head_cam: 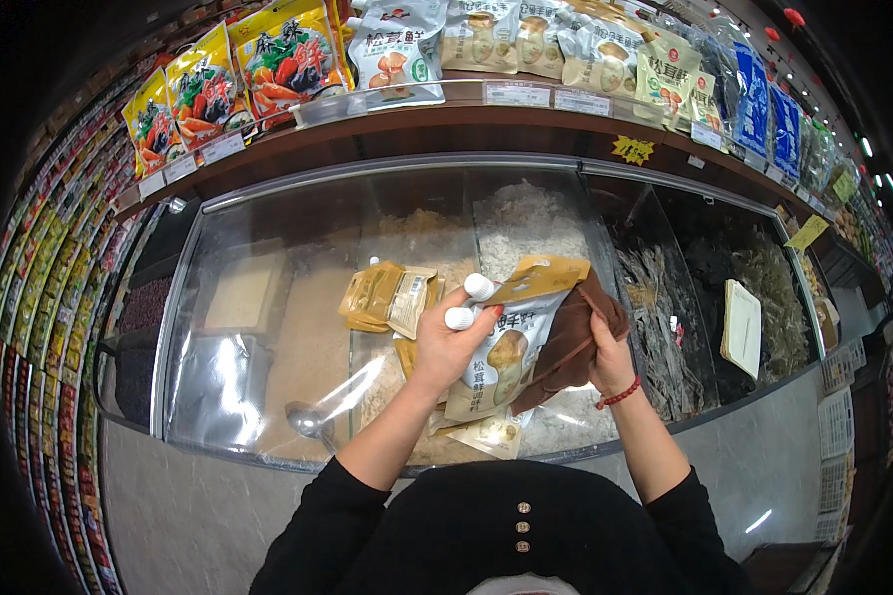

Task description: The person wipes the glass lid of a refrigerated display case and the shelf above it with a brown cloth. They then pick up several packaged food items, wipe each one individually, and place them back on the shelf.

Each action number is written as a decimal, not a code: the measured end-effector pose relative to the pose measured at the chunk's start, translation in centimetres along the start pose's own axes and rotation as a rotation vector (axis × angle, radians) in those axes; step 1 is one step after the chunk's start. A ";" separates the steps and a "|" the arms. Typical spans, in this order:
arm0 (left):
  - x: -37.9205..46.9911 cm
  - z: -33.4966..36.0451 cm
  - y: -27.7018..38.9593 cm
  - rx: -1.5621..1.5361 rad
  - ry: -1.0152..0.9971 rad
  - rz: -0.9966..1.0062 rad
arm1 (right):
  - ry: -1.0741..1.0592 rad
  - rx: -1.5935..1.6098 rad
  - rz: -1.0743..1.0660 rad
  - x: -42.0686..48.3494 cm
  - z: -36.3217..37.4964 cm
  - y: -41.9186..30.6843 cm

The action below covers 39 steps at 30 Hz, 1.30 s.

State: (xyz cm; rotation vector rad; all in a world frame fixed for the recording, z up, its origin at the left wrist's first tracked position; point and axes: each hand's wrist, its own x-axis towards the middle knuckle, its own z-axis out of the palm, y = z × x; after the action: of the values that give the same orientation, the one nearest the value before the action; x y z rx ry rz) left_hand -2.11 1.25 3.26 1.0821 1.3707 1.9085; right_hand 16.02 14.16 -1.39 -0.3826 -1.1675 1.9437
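Note:
My left hand grips a seasoning pouch by its upper corner. Two white screw caps stick out beside the thumb, so a second pouch is probably held behind the first. The front pouch is tilted, with a gold top edge and a printed mushroom. In my right hand a bunched brown cloth rests against the pouch's right side. Smaller gold pouches lie stacked just left of my left hand. Beneath my hands another pale pouch lies partly hidden on the clear cover.
Under the clear cover are bins of dried goods and a metal scoop. A notebook lies at the right. Above the far edge runs a shelf of yellow bags and spouted pouches.

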 end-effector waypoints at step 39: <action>0.6 -4.8 -8.1 -0.627 0.024 -0.337 | 0.359 0.248 0.227 -4.4 3.4 7.5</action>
State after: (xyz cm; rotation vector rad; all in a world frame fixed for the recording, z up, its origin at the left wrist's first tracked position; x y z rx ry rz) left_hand -6.71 1.99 -5.00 0.4871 0.7993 1.8966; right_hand 13.05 6.98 -6.53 -0.7204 -0.6668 2.0744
